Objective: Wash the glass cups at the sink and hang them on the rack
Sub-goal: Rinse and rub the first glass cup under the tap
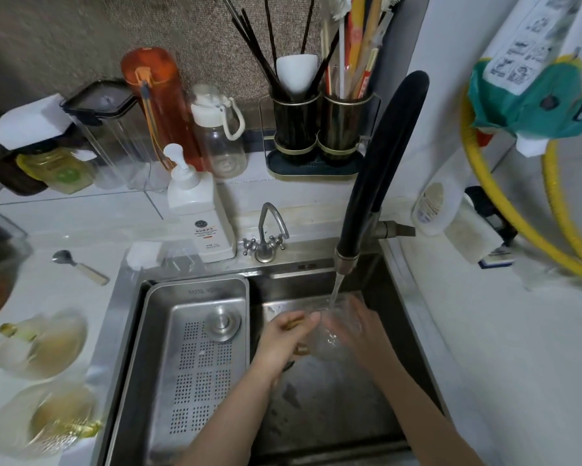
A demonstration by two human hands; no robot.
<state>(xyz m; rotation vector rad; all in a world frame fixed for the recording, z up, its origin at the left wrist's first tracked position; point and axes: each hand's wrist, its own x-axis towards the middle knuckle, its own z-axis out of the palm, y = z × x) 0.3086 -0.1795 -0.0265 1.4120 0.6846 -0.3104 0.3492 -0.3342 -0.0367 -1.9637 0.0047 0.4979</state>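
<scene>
A clear glass cup (333, 326) is held over the steel sink (319, 398) under water running from the black faucet (377, 169). My right hand (356, 334) wraps the cup from the right side. My left hand (286, 338) presses on the cup's left side, and something brownish shows between its fingers; I cannot tell what it is. On the counter at the left stand blurred glass cups (40, 341) with gold trim, another (47, 418) nearer to me. No rack for hanging is visible.
A perforated steel drain tray (198, 364) fills the sink's left half. Behind the sink are a small chrome tap (266, 237), a white soap pump bottle (198, 210), bottles, jars and a utensil holder (316, 136). A spoon (77, 264) lies on the left counter. A yellow hose (518, 213) hangs right.
</scene>
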